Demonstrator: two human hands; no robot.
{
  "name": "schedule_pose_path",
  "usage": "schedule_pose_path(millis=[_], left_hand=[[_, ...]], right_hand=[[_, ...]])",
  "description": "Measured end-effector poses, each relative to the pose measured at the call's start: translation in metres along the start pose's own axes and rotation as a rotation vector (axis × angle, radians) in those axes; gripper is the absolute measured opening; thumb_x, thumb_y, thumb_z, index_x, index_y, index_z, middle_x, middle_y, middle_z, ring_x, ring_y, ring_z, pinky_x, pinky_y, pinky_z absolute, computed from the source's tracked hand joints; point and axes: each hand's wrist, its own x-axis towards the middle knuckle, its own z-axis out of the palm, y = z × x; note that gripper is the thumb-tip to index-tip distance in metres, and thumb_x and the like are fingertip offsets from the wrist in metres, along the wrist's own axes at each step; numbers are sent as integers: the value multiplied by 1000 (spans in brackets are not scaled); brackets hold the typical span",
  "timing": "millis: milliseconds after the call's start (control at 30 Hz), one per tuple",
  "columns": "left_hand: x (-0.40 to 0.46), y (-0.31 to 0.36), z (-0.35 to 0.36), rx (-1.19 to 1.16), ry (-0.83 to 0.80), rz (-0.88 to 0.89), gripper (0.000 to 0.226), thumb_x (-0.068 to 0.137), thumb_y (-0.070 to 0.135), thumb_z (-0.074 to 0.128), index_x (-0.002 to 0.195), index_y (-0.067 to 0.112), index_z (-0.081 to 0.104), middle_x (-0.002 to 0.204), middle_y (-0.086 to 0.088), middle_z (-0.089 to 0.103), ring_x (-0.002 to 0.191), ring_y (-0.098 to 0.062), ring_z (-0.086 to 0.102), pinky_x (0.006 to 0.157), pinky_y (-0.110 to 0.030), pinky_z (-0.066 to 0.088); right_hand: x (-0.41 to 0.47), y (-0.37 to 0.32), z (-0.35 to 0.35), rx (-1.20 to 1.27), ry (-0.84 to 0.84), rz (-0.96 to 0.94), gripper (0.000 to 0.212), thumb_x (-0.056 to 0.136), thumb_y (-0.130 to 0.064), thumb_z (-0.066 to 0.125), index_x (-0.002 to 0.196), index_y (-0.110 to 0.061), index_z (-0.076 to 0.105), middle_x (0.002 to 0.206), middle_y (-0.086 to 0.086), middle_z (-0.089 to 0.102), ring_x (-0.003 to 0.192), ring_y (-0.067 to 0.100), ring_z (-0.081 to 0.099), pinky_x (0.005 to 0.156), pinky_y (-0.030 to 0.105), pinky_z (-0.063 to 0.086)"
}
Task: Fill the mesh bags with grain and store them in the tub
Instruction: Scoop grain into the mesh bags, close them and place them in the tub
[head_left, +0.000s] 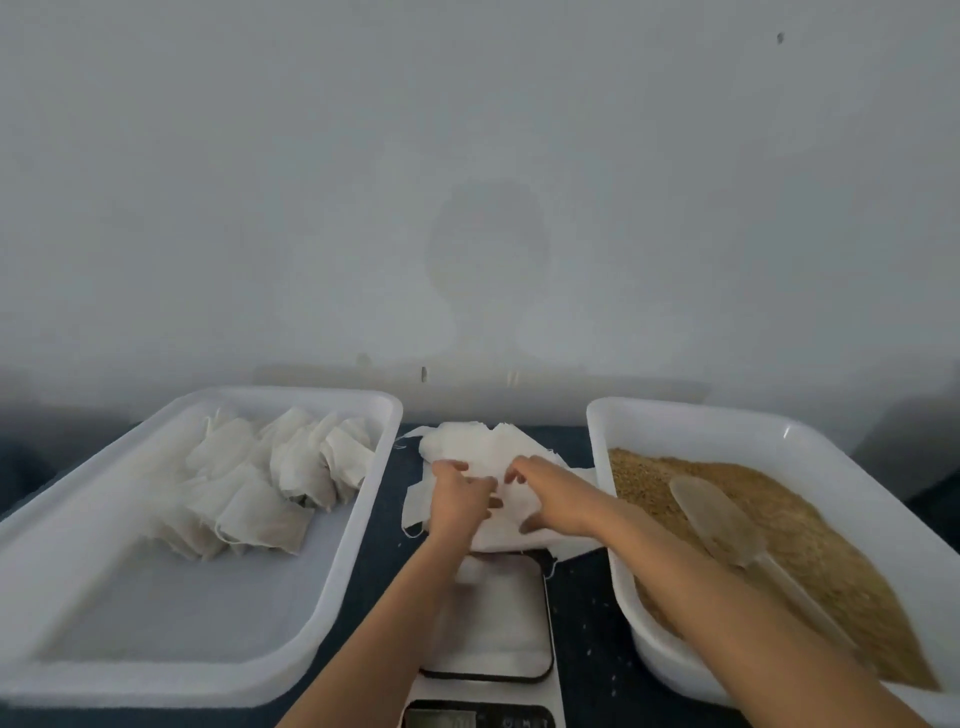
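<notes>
A loose pile of empty white mesh bags (485, 452) lies on the dark table between two white tubs. My left hand (460, 496) and my right hand (548, 496) both rest on this pile, fingers curled into the cloth and pinching at a bag. The left tub (332, 587) holds several filled mesh bags (270, 483) heaped in its far half. The right tub (602, 415) is filled with brown grain (810, 545), and a translucent scoop (717, 525) lies on the grain.
A digital kitchen scale (493, 623) with a steel plate sits at the front centre, partly under the bag pile and my left forearm. A few grains are scattered on the dark tabletop (587, 649). A pale wall stands right behind the table.
</notes>
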Motion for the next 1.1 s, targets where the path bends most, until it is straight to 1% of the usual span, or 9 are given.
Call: schedule_pose_path(millis=[100,200,367,533,667,767,867,967,1100], left_hand=[[-6,22,-7,-265,-96,-43,30,91,3,54,115,5,37,77,-10,59,59,-18,60,46,-19,51],[-14,35,-7,-415,-205,-58,27,91,-1,51,117,-2,43,79,-15,55,57,-22,61,48,-23,53],[-29,46,7,-574,-324,-97,6,92,-3,46,90,-3,52,76,-15,52,52,-20,62,51,-25,55],[-41,51,26,-580,-425,-110,13,90,-2,47,79,0,53,65,-11,53,46,-16,57,51,-23,53],[-47,56,35,-741,-486,-202,15,90,-3,45,77,2,50,60,-10,50,43,-15,51,48,-21,51],[-53,59,44,-787,-502,-234,11,93,2,45,83,2,48,64,-10,49,48,-16,51,48,-23,52],[-61,57,60,-532,-358,-48,14,99,18,47,106,8,42,76,-9,53,57,-19,56,54,-26,55],[-71,49,74,-137,-213,352,37,94,23,55,124,13,35,87,-2,50,68,-11,54,58,-16,50],[-82,42,88,268,-206,778,56,80,35,72,124,19,41,116,3,39,103,-10,43,87,-20,40]], right_hand=[[-17,2,-18,-15,166,-117,45,80,-24,73,117,-21,47,124,-5,49,115,14,48,96,35,42],[-38,5,-30,52,312,-184,31,81,-31,72,103,-24,52,108,-12,55,103,5,52,89,28,44],[-65,5,-38,317,221,-157,42,76,-45,72,108,-33,47,109,-27,52,102,-14,48,88,15,41],[-86,15,-36,136,411,-126,17,87,-33,64,95,-31,49,92,-26,55,92,-19,48,67,14,41],[-105,32,-40,165,509,-8,10,88,-43,60,83,-38,53,81,-23,61,78,-9,58,62,15,47],[-116,47,-47,403,558,64,8,85,-30,66,79,-33,62,79,-15,68,71,0,64,66,20,53],[-126,60,-53,724,611,125,9,84,-10,67,77,-14,66,66,-3,68,56,9,64,55,17,51],[-138,71,-57,978,500,212,5,86,-5,64,82,-5,66,63,5,65,53,14,62,54,23,53],[-149,84,-58,1110,469,324,4,89,-4,60,87,-2,63,65,8,62,54,14,61,54,28,53]])
